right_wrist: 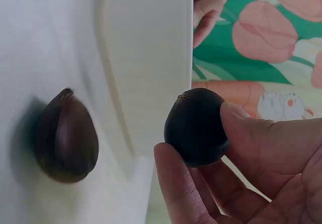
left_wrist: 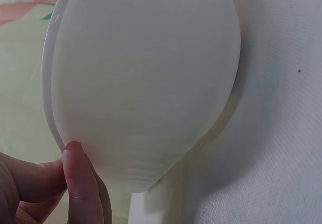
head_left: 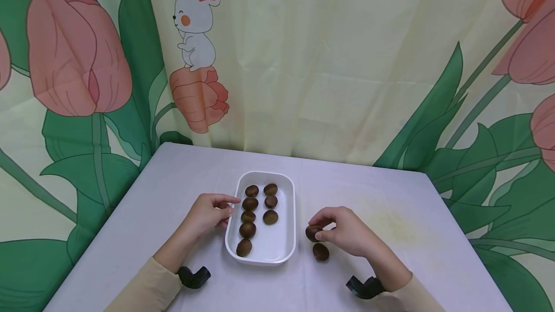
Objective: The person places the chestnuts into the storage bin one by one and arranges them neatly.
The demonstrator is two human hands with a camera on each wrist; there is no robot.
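Note:
A white rectangular tray (head_left: 283,242) holds chestnuts in two columns: several on the left, such as one chestnut (head_left: 247,230), and three on the right, the nearest chestnut (head_left: 270,217) about midway along. My left hand (head_left: 212,213) pinches the tray's left rim; in the left wrist view the thumb (left_wrist: 80,176) lies against its outer wall. Right of the tray, my right hand (head_left: 344,230) holds a chestnut (right_wrist: 196,127) between thumb and fingers, above the table. Another chestnut (head_left: 321,252) lies on the cloth just nearer to me, apart from the hand.
A white cloth covers the table (head_left: 191,167). Behind it hangs a curtain (head_left: 303,61) printed with tulips, a rabbit and a carrot. Black curved pieces, a left one (head_left: 194,277) and a right one (head_left: 365,287), sit at my wrists.

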